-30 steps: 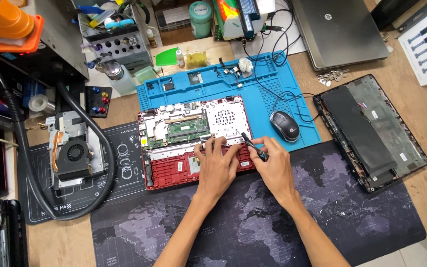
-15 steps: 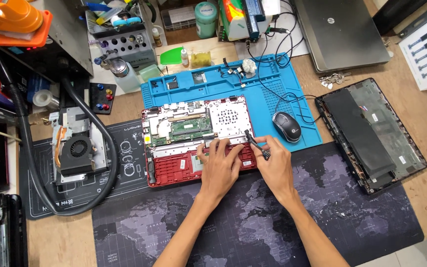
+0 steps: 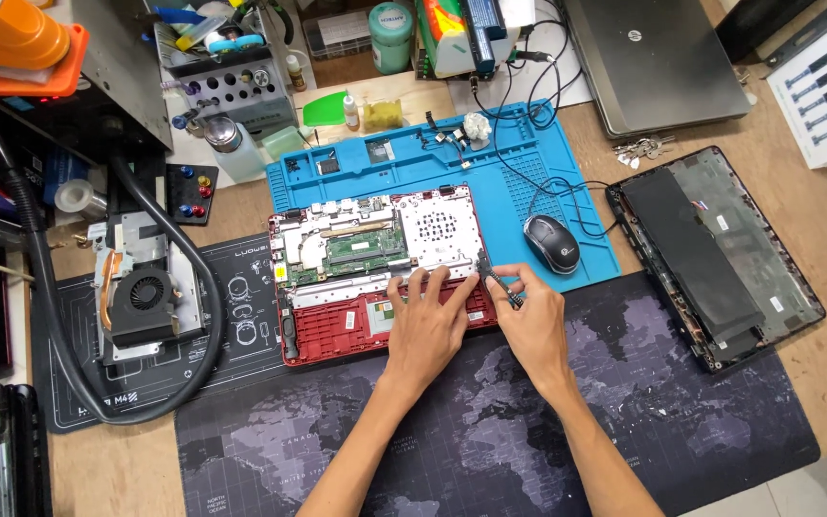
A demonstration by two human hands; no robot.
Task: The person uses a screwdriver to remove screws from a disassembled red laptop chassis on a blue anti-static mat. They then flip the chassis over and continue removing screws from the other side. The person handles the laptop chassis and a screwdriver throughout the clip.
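Red plastic laptop base (image 3: 337,335), opened up w/ its green circuit board (image 3: 361,251) and silver metal shield plate (image 3: 437,228) exposed, sits centre frame, straddling the blue silicone repair mat (image 3: 547,191) and the dark world-map desk mat (image 3: 490,431). Bottom cover looks already off: a black laptop shell (image 3: 720,254) lies well apart at right of frame, and a separate heatsink w/ black fan (image 3: 141,297) rests at left on a black mat. So teardown seems well along; board and shield are in place, so some fasteners prob. remain.

Left hand (image 3: 425,330) lies flat, palm down, on the base's lower right part, fingers spread and extended toward the shield edge, pressing rather than gripping anything. Right hand (image 3: 533,321) sits just beside it at the base's right edge, thumb and fingers pinched closed around a slim dark screwdriver (image 3: 500,282), tip angled up-left to the lower right corner of the shield. Whether the tip is seated in a screw can't be told. Both forearms come up from bottom of frame, converging. A black computer mouse (image 3: 551,243) sits near, upper right of the hands.
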